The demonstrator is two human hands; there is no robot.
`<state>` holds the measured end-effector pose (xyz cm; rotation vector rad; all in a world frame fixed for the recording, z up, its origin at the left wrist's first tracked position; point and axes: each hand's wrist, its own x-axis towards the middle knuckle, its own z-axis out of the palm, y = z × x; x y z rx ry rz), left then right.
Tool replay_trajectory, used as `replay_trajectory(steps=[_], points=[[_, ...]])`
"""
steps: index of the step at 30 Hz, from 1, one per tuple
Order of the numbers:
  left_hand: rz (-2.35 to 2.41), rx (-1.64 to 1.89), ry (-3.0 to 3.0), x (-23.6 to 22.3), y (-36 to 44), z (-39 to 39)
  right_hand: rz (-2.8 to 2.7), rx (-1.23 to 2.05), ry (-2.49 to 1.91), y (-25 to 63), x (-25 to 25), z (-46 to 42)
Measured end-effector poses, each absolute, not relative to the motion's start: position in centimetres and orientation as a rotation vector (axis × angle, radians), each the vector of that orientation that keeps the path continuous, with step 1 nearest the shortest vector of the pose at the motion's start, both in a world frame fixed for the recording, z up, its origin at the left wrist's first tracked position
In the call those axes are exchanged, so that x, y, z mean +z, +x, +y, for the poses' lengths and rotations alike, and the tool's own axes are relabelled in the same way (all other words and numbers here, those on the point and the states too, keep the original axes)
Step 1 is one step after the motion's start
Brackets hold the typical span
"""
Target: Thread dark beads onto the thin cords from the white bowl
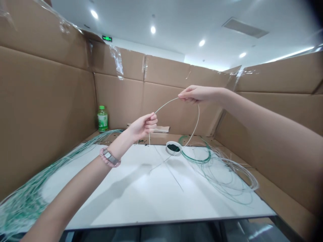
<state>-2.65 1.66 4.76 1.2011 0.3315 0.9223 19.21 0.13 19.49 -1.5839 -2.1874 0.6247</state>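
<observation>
Reading the head feed from my remote station. A tall enclosure of brown corrugated cardboard panels (118,101), joined with clear tape, surrounds a white rectangular tabletop (141,198). A white ceiling with round lights (152,30) shows above the panels, and the lower frame edge cuts off the table's near side.

A large bundle of thin green-and-white wires (25,198) sweeps across the left of the table and runs out of frame at the lower left, so I cannot see its full length. A looser tangle of similar wires (227,178) lies coiled at the right, its strands too fine to count. Against the far wall stands a plastic bottle with a green cap and green label (102,119). Near the far table edge sits a small white round dish (173,147) holding something dark that I cannot identify. A flat tan object (161,129) lies behind my left hand, partly hidden.

One thin white wire (165,105) arcs between both hands. My right hand (194,94) pinches it between thumb and fingers, nearly closed, high above the dish. My left hand (142,127) is curled closed around the wire, its fingers hiding the grip point. A short end hangs below that hand. A pink beaded bracelet with a metal plate (109,158) circles the left wrist.
</observation>
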Motion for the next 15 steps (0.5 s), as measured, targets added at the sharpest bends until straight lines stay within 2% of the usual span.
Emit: replay_trajectory(steps=[7, 15], points=[[0.274, 1.06, 0.888, 3.0, -7.7, -0.2, -2.187, 0.562, -1.565, 19.2, 19.5, 3.2], [0.23, 1.103, 0.749, 2.0, -9.3, -3.0, -2.196, 0.485, -1.45, 18.8, 21.0, 2.7]])
